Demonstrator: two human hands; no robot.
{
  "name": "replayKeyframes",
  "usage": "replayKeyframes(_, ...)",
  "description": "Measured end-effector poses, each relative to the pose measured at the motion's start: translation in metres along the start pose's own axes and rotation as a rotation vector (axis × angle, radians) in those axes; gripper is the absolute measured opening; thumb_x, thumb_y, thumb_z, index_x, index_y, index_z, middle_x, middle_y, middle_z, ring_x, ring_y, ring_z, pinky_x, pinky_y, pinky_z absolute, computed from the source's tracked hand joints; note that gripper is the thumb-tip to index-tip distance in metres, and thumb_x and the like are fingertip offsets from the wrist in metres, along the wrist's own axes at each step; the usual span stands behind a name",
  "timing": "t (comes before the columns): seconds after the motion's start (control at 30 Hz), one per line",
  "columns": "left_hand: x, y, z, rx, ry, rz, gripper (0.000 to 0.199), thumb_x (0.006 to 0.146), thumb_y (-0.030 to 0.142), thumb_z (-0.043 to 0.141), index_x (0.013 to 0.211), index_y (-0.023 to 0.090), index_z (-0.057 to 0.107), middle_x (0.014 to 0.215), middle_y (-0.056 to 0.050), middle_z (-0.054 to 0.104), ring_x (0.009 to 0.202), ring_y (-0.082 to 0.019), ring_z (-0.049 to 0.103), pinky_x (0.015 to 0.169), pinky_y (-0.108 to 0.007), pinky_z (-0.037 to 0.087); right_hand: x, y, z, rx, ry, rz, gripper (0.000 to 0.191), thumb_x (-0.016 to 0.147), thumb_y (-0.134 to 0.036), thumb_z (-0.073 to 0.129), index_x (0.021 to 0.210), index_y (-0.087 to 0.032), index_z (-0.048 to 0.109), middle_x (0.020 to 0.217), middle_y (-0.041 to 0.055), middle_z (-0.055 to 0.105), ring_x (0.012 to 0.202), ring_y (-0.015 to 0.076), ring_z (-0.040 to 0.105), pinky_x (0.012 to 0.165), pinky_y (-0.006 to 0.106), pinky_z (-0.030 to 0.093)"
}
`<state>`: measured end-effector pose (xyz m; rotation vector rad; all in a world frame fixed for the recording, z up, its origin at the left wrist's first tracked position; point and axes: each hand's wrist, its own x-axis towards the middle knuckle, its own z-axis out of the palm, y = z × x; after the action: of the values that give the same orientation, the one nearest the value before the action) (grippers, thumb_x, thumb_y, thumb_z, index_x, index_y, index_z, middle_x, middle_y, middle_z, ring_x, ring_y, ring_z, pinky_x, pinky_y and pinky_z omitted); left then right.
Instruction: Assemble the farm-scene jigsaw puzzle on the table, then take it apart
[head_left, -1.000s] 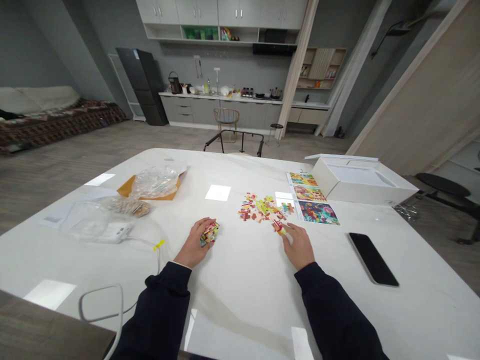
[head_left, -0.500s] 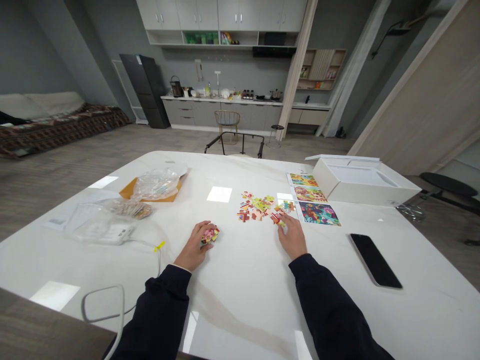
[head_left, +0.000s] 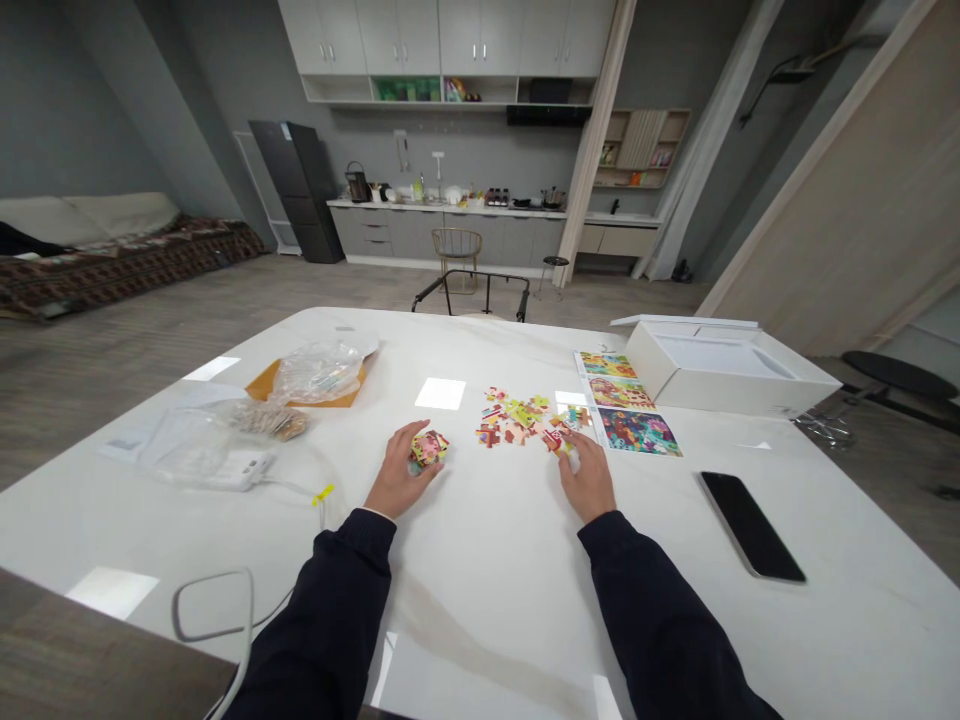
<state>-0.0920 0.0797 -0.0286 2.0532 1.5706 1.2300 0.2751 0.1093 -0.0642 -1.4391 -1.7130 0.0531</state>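
A stack of colourful jigsaw puzzle pieces (head_left: 429, 448) is held just above the tabletop by my left hand (head_left: 399, 473), fingers and thumb curled around its sides. Loose jigsaw pieces (head_left: 517, 412) lie in a spread pile at the middle of the table. At the pile's near right edge, my right hand (head_left: 589, 480) has its thumb and fingers closed about a red and white jigsaw piece (head_left: 556, 439). Right of the pile lies a picture sheet (head_left: 637, 430) with three printed scenes.
An open white box (head_left: 735, 385) stands at the back right, with a black phone (head_left: 752, 525) nearer me. On the left are clear plastic bags (head_left: 319, 370), an orange envelope (head_left: 262, 381), a white power strip (head_left: 244, 470) and its looping cable (head_left: 214, 635).
My left hand has moved a little right and away from me with the stack, turning it so more of its top shows. My right hand stays at the pile's edge.
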Motion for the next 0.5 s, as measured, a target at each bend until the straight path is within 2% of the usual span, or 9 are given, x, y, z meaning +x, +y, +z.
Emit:
replayKeyframes(0.1, -0.002, -0.003, 0.002, -0.057, 0.126, -0.075, 0.045, 0.089, 0.038, 0.07, 0.13, 0.024, 0.059, 0.129, -0.009, 0.064, 0.123, -0.027, 0.062, 0.108, -0.049, 0.05, 0.0, 0.0, 0.0, 0.012, 0.004, 0.01, 0.035, 0.094, -0.03, 0.052, 0.122, -0.016, 0.066, 0.128, 0.016, 0.065, 0.122, 0.0302, 0.057, 0.11, 0.052, 0.046)
replayKeyframes(0.17, -0.001, -0.005, 0.002, -0.1, 0.161, -0.103, 0.038, 0.088, 0.04, 0.071, 0.121, 0.023, 0.063, 0.121, -0.008, 0.068, 0.116, -0.025, 0.066, 0.104, -0.047, 0.054, 0.0, 0.0, 0.0, 0.023, 0.008, 0.014, 0.034, 0.094, -0.031, 0.052, 0.122, -0.016, 0.065, 0.128, 0.0164, 0.065, 0.123, 0.0305, 0.057, 0.109, 0.053, 0.047)
replayKeyframes(0.27, 0.0, 0.001, -0.005, -0.102, 0.165, -0.097, 0.039, 0.086, 0.04, 0.074, 0.119, 0.023, 0.064, 0.12, -0.007, 0.069, 0.114, -0.025, 0.066, 0.105, -0.048, 0.052, -0.001, 0.0, 0.0, 0.039, 0.01, 0.018, 0.033, 0.094, -0.031, 0.051, 0.121, -0.017, 0.065, 0.128, 0.0164, 0.064, 0.123, 0.0312, 0.057, 0.105, 0.053, 0.05)
replayKeyframes(0.37, -0.001, 0.02, -0.013, -0.053, 0.19, -0.028, 0.04, 0.086, 0.036, 0.076, 0.122, 0.025, 0.064, 0.122, -0.007, 0.068, 0.118, -0.027, 0.063, 0.109, -0.05, 0.048, -0.001, -0.001, 0.0, 0.052, 0.013, 0.02, 0.033, 0.095, -0.03, 0.05, 0.121, -0.017, 0.064, 0.127, 0.0164, 0.065, 0.123, 0.0314, 0.057, 0.104, 0.053, 0.051)
replayKeyframes(0.43, -0.004, 0.04, -0.009, -0.087, 0.144, 0.053, 0.041, 0.087, 0.033, 0.075, 0.125, 0.025, 0.063, 0.124, -0.009, 0.066, 0.122, -0.027, 0.061, 0.109, -0.049, 0.047, -0.001, -0.002, 0.0, 0.054, 0.024, 0.015, 0.032, 0.095, -0.03, 0.05, 0.121, -0.017, 0.064, 0.126, 0.0166, 0.065, 0.122, 0.0312, 0.057, 0.105, 0.054, 0.049)
replayKeyframes(0.47, -0.007, 0.051, -0.002, -0.141, 0.059, 0.096, 0.043, 0.088, 0.032, 0.075, 0.128, 0.025, 0.061, 0.127, -0.01, 0.065, 0.124, -0.027, 0.06, 0.108, -0.048, 0.048, 0.0, -0.003, 0.001, 0.054, 0.031, 0.011, 0.032, 0.095, -0.03, 0.05, 0.121, -0.017, 0.064, 0.125, 0.0165, 0.065, 0.121, 0.0311, 0.058, 0.107, 0.054, 0.048)
replayKeyframes(0.5, -0.009, 0.062, 0.008, -0.206, -0.078, 0.141, 0.047, 0.089, 0.031, 0.074, 0.132, 0.026, 0.057, 0.131, -0.011, 0.064, 0.126, -0.027, 0.059, 0.106, -0.046, 0.05, 0.001, -0.004, 0.0, 0.054, 0.042, 0.007, 0.031, 0.095, -0.03, 0.05, 0.12, -0.017, 0.064, 0.124, 0.0163, 0.066, 0.121, 0.0308, 0.058, 0.108, 0.054, 0.047)
